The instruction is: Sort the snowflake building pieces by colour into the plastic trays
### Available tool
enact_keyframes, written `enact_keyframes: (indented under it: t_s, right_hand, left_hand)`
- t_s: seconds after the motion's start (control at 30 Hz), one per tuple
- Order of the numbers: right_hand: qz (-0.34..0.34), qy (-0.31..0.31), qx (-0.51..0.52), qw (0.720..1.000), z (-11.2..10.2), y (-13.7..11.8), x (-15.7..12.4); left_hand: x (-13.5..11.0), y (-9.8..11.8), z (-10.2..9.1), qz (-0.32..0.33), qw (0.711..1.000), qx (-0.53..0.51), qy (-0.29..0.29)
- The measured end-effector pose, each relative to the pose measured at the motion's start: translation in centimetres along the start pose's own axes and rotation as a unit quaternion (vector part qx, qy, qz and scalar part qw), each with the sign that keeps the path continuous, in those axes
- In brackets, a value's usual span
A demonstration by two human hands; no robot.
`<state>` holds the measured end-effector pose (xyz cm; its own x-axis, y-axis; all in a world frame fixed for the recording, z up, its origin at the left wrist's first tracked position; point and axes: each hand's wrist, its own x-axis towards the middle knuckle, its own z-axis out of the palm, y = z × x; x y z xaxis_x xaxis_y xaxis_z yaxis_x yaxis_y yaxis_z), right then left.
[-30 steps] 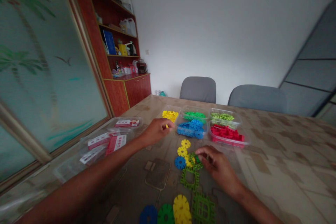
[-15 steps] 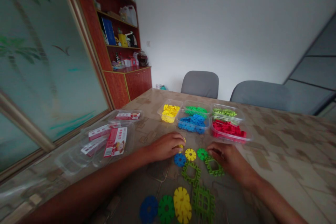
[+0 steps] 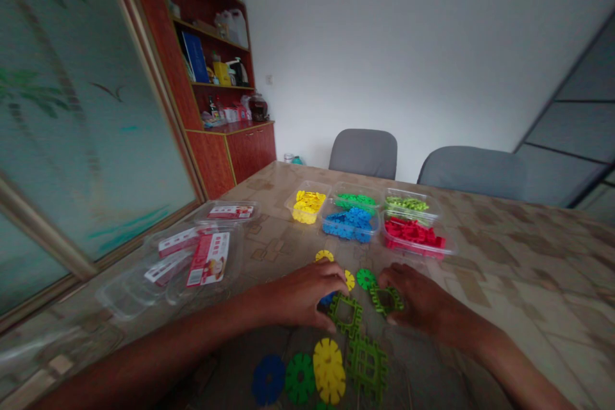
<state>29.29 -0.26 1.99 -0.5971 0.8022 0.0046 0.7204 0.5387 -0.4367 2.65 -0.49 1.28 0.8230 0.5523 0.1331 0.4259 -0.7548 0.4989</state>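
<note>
My left hand (image 3: 305,298) curves with thumb and fingers apart at the left side of a green notched square frame (image 3: 344,314). It partly covers a blue notched disc (image 3: 327,298) and a yellow notched disc (image 3: 350,280). My right hand (image 3: 416,298) has its fingers and thumb at opposite edges of another green square frame (image 3: 385,299), gripping it on the table. A green notched disc (image 3: 366,279) lies just beyond that frame. Another yellow disc (image 3: 325,256) lies beyond my left hand.
Nearer me lie a blue disc (image 3: 268,380), a green disc (image 3: 300,378), overlapping yellow discs (image 3: 329,371) and a green square piece (image 3: 367,368). Farther back stand clear tubs of yellow (image 3: 308,205), blue (image 3: 350,224) and red pieces (image 3: 414,235). Clear lids (image 3: 170,298) lie left.
My left hand has left the far yellow disc and come nearer, its fingers spreading beside the green square frame. My right thumb now shows at the near edge of the other frame.
</note>
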Motion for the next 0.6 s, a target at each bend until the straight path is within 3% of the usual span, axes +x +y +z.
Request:
enact_keyframes:
  t_s: [0.13, 0.4, 0.6]
  right_hand:
    - [-0.016, 0.043, 0.033, 0.998, 0.6, -0.8, 0.5]
    - [-0.044, 0.035, 0.013, 0.998, 4.2, -4.6, 0.9]
    - [-0.007, 0.024, 0.0, 1.0, 4.5, -4.6, 0.9]
  left_hand:
    - [0.1, 0.1, -0.4, -0.006, 1.0, 0.004, 0.004]
    - [-1.3, -0.9, -4.4, -0.048, 0.999, 0.005, 0.018]
    - [-1.1, -0.5, -4.3, -0.032, 0.999, 0.011, -0.025]
